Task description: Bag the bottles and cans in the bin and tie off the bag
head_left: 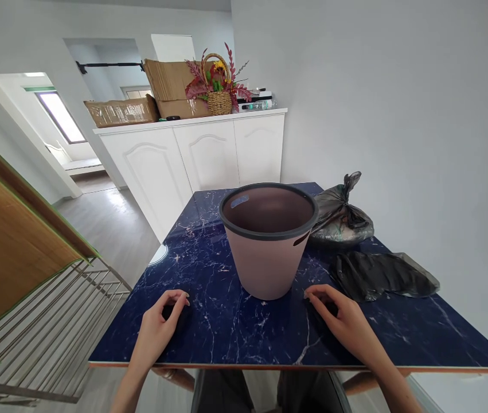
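Note:
A pinkish-brown trash bin (265,267) with a dark rim stands upright on the blue marbled table (213,327). Its inside looks bare, and an oval handle hole shows on the right below the rim. To the left of the bin, my left hand (161,321) rests on the tabletop, thumb and fingertips pinched together with nothing visible between them. My right hand (340,315) lies on the other side in a similar pinch, apart from the bin. Close beyond it is a flattened black plastic bag (381,275). Behind that sits a knotted black bag (342,221) with something inside.
A white cabinet (209,152) beyond the table bears cardboard boxes (123,112), a flower basket (219,103) and a plastic bottle (261,105). A metal rack (50,332) with a wooden panel (11,229) stands at the left. A grey wall borders the right side.

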A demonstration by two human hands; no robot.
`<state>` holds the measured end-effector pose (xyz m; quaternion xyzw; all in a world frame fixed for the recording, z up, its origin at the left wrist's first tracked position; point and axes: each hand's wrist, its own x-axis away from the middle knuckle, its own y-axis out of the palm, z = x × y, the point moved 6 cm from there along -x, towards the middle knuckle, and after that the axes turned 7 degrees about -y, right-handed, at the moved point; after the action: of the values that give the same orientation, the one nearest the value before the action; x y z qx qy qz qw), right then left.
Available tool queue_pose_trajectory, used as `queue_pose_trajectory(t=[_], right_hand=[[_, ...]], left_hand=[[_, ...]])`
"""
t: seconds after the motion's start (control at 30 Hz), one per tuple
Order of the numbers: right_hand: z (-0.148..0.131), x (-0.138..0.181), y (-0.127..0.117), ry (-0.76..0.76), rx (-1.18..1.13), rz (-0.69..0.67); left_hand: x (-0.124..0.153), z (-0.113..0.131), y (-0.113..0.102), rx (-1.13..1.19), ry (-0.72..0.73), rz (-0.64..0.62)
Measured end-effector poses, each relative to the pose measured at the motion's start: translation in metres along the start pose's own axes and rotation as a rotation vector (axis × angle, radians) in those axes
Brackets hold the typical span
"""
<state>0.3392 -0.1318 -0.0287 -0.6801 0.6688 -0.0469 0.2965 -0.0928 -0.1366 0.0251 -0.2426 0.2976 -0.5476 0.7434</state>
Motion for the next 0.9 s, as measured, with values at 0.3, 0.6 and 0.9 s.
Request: queue_pose_trajectory(t=[0.3, 0.6, 0.9], right_hand=[[0.000, 0.002, 0.000, -0.008, 0.019, -0.018], [-0.003, 0.011, -0.023, -0.196, 0.520, 0.294], [0.048, 0.026, -0.033, -0.028, 0.826, 0.292]], left_hand=[[0.000, -0.001, 0.001, -0.003, -0.006, -0.003], [0.000, -0.003, 0.002, 0.014, 0.001, -0.005], [-0.001, -0.001, 0.001, 0.020, 0.019, 0.001]])
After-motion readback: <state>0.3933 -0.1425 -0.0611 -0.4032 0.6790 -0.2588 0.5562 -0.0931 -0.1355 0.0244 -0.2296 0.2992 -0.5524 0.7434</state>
